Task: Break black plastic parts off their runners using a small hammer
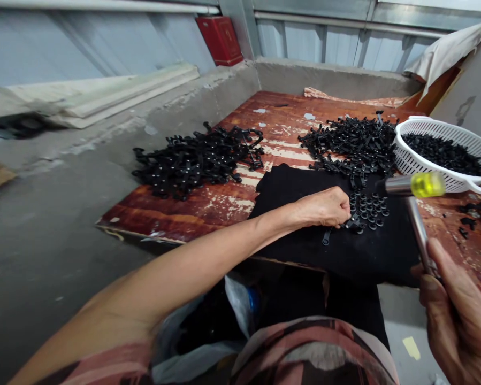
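My right hand (459, 315) grips the metal handle of a hammer (420, 230), whose head is raised above the black cloth (292, 195) and has a translucent yellow face. Over the cloth, my left hand (329, 207) is closed, its fingertips on a small black plastic part (353, 220) that is partly hidden. Just right of those fingers, small round black pieces (372, 208) stand in close rows. One loose black part with a ring end (326, 239) lies below my left hand.
A pile of black parts (196, 160) lies on the left of the worn red-brown table (240, 206). Another black pile (354, 141) is behind the cloth. At right stands a white slotted basket (422, 125) of small black pieces. A red box (220, 40) sits by the wall.
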{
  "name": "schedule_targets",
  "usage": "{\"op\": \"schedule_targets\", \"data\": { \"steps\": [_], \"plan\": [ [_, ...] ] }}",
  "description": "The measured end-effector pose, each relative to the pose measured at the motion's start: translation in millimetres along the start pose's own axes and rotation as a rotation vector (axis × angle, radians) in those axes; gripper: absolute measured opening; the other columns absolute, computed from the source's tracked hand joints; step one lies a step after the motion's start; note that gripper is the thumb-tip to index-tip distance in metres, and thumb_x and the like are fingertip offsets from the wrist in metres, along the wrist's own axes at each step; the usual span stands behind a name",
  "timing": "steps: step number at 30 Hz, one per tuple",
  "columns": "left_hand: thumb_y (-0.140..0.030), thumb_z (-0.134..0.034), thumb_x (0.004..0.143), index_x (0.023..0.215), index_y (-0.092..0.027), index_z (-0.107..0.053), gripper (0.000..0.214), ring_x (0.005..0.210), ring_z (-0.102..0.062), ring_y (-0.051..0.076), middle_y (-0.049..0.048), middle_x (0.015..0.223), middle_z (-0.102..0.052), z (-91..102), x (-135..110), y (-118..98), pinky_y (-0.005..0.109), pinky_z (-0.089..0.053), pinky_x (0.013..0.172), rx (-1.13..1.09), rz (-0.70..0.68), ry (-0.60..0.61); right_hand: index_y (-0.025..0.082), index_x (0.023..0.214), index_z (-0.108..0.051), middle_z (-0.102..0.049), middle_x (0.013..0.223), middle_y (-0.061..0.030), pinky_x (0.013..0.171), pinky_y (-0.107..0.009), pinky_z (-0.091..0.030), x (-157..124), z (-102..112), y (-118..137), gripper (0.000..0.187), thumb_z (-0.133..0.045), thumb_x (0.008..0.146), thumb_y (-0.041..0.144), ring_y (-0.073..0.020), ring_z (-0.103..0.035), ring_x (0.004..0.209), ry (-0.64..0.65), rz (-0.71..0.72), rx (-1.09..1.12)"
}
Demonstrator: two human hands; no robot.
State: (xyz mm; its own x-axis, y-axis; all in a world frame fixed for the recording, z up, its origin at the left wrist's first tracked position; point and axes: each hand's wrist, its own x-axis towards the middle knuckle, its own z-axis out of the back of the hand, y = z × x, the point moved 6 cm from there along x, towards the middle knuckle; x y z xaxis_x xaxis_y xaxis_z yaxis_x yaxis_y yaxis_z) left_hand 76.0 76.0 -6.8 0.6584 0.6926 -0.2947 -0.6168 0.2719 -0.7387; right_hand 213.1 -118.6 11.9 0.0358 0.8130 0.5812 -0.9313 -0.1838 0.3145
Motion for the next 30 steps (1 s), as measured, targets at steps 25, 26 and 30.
{"op": "schedule_targets", "data": {
  "steps": [25, 26, 30],
  "plan": [
    [-0.014, -0.052, 0.066, 0.072, -0.016, -0.064, 0.013, 0.052, -0.052, 0.014, 0.0015, 0.059, -0.06, -2.9, -2, -2, 0.025, -0.032, 0.048, 0.19, 0.015, 0.03, 0.031, 0.153, -0.032, -0.064, 0.126, -0.0087, 0.085, -0.035, -0.056, -4, -14, -3, 0.062, -0.046, 0.095, 0.014, -0.023, -0.068, 0.098, 0.196, 0.076, -0.002],
    [-0.014, -0.052, 0.067, 0.073, -0.016, -0.064, 0.013, 0.053, -0.053, 0.014, 0.0015, 0.059, -0.06, -3.1, -3, -2, 0.025, -0.032, 0.048, 0.194, 0.014, 0.025, 0.031, 0.152, -0.033, -0.062, 0.129, -0.0087, 0.09, -0.037, -0.054, -4, -12, -4, 0.062, -0.048, 0.095, 0.014, -0.0236, -0.067, 0.102, 0.153, 0.065, -0.002],
    [-0.016, -0.053, 0.071, 0.079, -0.015, -0.063, 0.013, 0.053, -0.051, 0.014, 0.0001, 0.06, -0.058, -1.6, -6, -6, 0.025, -0.031, 0.05, 0.206, 0.01, 0.005, 0.031, 0.153, -0.032, -0.064, 0.125, -0.0086, 0.098, -0.04, -0.05, -1, -12, -5, 0.064, -0.048, 0.094, 0.012, -0.0231, -0.068, 0.101, 0.121, 0.083, -0.03]
  ]
}}
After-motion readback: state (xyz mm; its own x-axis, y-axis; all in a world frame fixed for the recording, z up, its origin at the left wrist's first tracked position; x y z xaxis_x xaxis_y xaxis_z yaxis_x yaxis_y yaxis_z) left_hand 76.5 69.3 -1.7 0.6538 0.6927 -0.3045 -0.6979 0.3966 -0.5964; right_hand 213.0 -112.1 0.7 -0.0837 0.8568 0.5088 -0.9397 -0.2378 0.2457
